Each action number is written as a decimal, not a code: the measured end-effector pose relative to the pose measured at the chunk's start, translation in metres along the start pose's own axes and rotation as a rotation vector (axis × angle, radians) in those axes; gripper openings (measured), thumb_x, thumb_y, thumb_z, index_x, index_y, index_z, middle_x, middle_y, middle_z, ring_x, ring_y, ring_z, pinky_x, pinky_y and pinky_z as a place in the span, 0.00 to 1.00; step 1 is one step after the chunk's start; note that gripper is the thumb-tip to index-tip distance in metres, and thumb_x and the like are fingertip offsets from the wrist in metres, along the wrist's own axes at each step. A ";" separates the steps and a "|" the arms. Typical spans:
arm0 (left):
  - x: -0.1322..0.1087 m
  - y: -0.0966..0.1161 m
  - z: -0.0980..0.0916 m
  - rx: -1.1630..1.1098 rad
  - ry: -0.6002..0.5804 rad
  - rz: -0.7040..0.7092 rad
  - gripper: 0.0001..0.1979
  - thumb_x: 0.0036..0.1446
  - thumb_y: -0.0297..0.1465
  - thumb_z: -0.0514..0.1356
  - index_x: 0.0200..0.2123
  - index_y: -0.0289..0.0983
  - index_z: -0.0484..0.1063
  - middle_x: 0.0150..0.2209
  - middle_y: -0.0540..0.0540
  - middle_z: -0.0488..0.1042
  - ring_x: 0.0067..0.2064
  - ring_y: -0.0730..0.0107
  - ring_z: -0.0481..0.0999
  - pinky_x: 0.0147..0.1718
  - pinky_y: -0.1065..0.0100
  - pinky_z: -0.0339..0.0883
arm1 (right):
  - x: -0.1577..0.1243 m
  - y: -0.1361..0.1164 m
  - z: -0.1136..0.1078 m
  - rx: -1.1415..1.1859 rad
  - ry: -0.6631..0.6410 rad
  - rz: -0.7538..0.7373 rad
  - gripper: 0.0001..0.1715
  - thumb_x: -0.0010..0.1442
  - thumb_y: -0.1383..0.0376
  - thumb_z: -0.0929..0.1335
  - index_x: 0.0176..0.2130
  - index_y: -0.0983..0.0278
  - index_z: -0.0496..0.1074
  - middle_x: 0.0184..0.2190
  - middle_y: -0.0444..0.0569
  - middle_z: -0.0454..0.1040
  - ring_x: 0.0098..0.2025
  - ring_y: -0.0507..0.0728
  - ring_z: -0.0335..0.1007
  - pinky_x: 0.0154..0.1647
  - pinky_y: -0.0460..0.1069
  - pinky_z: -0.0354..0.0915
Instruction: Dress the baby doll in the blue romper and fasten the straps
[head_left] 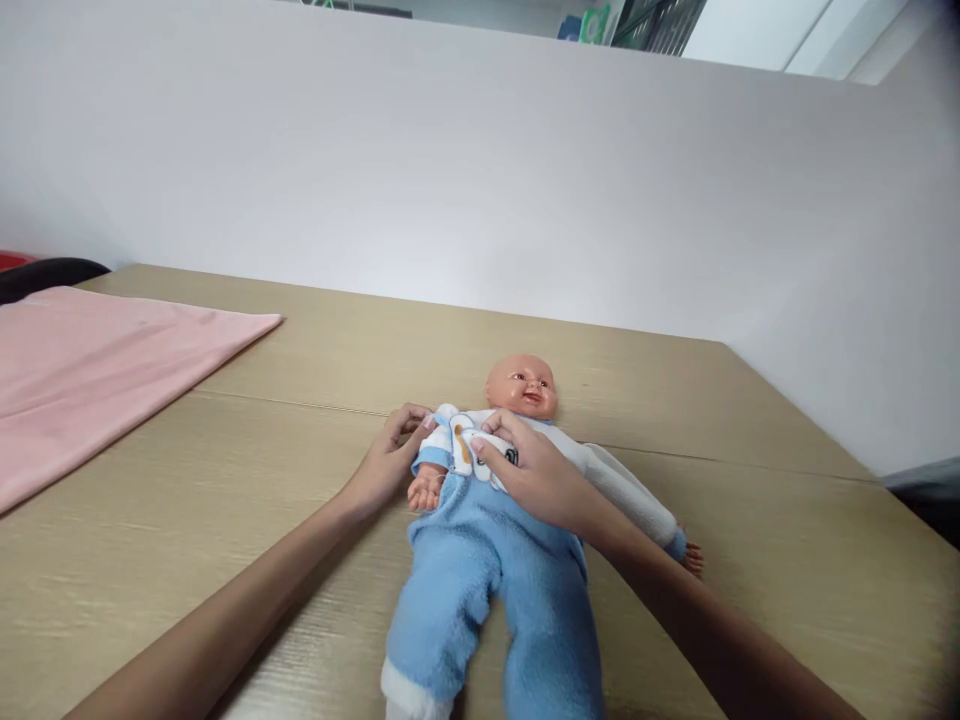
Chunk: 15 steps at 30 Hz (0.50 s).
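On the table (810, 530), the doll (499, 545) lay face up, head toward the wall (420, 200). Apart from each other, the left hand (390, 450) touched its sleeve (441, 437) and the right hand (538, 475) its chest (463, 448); whether either gripped fabric, I could not tell. Well to the left lay a pink cloth (112, 375).

Single head view, facing forward, down across table (150, 530) toward wall (450, 180).

Forearms (247, 592) bare along their visible length, slender, tapering to narrow wrists (361, 498). Left hand (395, 447) and right hand (536, 470) bare; fingers (409, 412) slim, thumbnails (478, 446) visible.
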<state>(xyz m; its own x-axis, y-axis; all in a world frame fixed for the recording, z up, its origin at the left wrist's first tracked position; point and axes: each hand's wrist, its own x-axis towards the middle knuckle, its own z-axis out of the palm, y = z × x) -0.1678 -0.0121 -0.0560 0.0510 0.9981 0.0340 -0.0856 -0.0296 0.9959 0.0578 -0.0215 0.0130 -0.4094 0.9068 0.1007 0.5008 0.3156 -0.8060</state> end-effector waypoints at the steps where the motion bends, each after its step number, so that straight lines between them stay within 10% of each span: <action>1: 0.000 0.001 -0.001 0.018 -0.020 0.001 0.22 0.64 0.52 0.67 0.46 0.39 0.76 0.45 0.47 0.78 0.45 0.65 0.76 0.44 0.68 0.69 | 0.001 0.004 0.001 0.014 0.047 -0.010 0.12 0.74 0.53 0.64 0.42 0.58 0.68 0.39 0.46 0.78 0.42 0.59 0.73 0.44 0.53 0.64; 15: 0.046 -0.002 0.013 -0.263 -0.305 -0.267 0.14 0.54 0.37 0.74 0.37 0.37 0.76 0.32 0.50 0.79 0.31 0.67 0.78 0.33 0.68 0.75 | 0.018 0.040 0.000 0.411 0.045 0.064 0.18 0.67 0.48 0.69 0.41 0.59 0.66 0.36 0.43 0.75 0.38 0.55 0.72 0.40 0.49 0.67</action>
<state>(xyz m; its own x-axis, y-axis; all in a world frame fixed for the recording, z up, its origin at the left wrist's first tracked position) -0.1520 0.0336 -0.0552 0.3920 0.9063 -0.1578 -0.2766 0.2796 0.9194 0.0707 0.0072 -0.0169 -0.3493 0.9350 0.0611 0.1746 0.1290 -0.9762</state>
